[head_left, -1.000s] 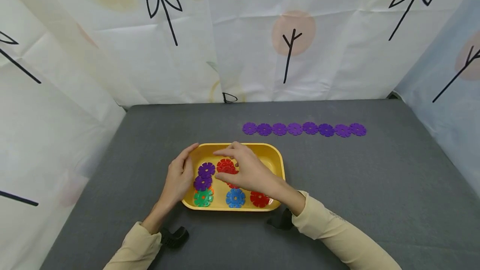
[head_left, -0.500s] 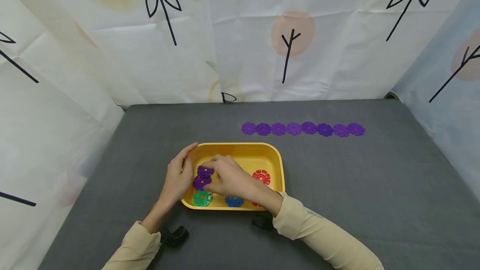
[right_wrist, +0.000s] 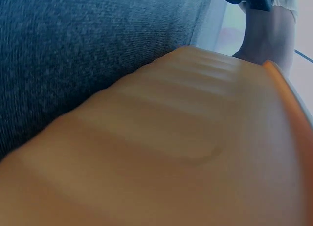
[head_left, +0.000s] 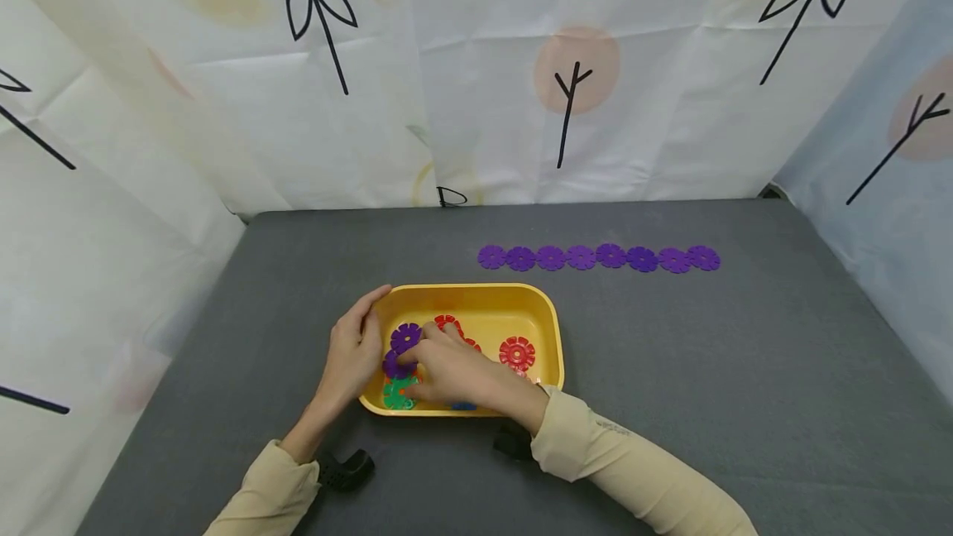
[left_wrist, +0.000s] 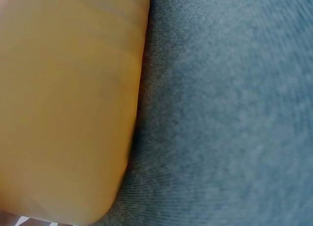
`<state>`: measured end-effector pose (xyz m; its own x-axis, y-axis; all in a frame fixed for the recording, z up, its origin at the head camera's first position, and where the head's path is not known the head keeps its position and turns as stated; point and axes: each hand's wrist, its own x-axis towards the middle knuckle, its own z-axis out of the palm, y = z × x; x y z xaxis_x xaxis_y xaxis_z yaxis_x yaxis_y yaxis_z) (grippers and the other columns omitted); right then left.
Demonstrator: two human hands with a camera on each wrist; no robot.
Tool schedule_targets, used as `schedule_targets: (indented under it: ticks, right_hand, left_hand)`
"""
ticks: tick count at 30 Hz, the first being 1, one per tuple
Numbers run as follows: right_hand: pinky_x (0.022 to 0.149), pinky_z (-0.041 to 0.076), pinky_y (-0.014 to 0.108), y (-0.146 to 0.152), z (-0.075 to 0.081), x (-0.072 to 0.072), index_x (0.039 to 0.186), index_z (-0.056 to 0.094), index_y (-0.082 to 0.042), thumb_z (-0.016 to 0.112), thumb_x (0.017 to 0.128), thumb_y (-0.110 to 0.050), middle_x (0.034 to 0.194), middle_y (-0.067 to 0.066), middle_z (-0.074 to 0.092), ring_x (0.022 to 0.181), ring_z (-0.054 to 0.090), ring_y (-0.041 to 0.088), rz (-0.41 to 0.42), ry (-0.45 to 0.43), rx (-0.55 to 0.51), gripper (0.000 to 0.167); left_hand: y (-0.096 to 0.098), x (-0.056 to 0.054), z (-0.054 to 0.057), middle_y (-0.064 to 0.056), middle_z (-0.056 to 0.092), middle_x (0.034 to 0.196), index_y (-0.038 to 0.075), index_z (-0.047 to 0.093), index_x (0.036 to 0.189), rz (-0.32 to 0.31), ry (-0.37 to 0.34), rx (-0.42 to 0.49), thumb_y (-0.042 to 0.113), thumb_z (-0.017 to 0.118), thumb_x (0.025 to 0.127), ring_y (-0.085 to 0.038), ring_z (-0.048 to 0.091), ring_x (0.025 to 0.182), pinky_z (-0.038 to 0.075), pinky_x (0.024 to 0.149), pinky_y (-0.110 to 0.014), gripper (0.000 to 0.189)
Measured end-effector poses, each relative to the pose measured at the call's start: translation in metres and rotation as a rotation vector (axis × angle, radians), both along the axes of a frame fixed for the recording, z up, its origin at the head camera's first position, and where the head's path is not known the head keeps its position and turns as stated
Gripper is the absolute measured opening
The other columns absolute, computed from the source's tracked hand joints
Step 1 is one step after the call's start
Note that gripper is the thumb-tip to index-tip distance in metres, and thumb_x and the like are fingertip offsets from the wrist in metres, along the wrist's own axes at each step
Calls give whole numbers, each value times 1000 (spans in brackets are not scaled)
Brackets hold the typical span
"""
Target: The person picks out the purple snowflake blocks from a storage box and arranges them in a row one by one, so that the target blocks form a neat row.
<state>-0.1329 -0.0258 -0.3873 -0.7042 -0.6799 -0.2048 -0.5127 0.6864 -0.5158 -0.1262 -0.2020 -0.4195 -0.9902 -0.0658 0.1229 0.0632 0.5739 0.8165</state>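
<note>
A shallow yellow tray (head_left: pixel 551 329) on the grey table holds flower-shaped interlocking discs. The left hand (head_left: pixel 356 358) holds the tray's left end, its fingers along the wall, which hides that part of the rim. Inside the tray, the right hand (head_left: pixel 454 370) reaches down over the discs with thumb and index finger apart. Its index fingertip is at a purple disc (head_left: pixel 405 337) pair, and the thumb is by a green disc (head_left: pixel 398 394). Red discs (head_left: pixel 517 352) lie right of and beyond this hand, and a blue disc (head_left: pixel 463 406) is mostly hidden under it. Both wrist views show mainly the tray's outer wall (left_wrist: pixel 68 103).
Several purple discs form a row (head_left: pixel 581 257) behind the tray, side by side. A printed white cloth (head_left: pixel 484 131) hangs along the table's far edge. A black wrist-camera mount (head_left: pixel 346 470) sits under the left wrist, and another (head_left: pixel 512 441) by the right sleeve.
The right hand has moved left and lower within the tray, from over the red discs towards the purple and green ones, uncovering a red disc at right. The left hand has stayed put.
</note>
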Motion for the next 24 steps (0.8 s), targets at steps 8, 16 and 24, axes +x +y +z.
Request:
schedule_targets:
  ticks: [8, 16, 24]
  right_hand:
    - [94, 44, 34, -2, -4, 1, 134, 70, -28, 78, 90, -37, 133, 9, 57, 114, 43, 24, -3, 13, 80, 46]
    - [77, 43, 22, 3, -6, -3, 102, 78, -14, 88, 80, -31, 102, 1, 62, 89, 46, 11, -51, 7, -52, 30]
    - [91, 49, 27, 2, -8, -5, 124, 73, -8, 87, 80, -32, 111, 6, 67, 93, 52, 13, -60, 17, -50, 52]
  left_hand:
    - [-1, 1, -1, -3, 38, 65, 12, 54, 148, -10, -3, 16, 12, 35, 110, -11, 32, 42, 32, 45, -24, 42]
    - [-1, 1, -2, -4, 39, 65, 11, 53, 148, -9, 0, 25, 11, 35, 110, -11, 34, 42, 33, 45, -24, 42]
    - [-1, 0, -3, -4, 39, 65, 11, 53, 148, -6, -2, 19, 11, 36, 110, -11, 34, 43, 32, 46, -23, 42]
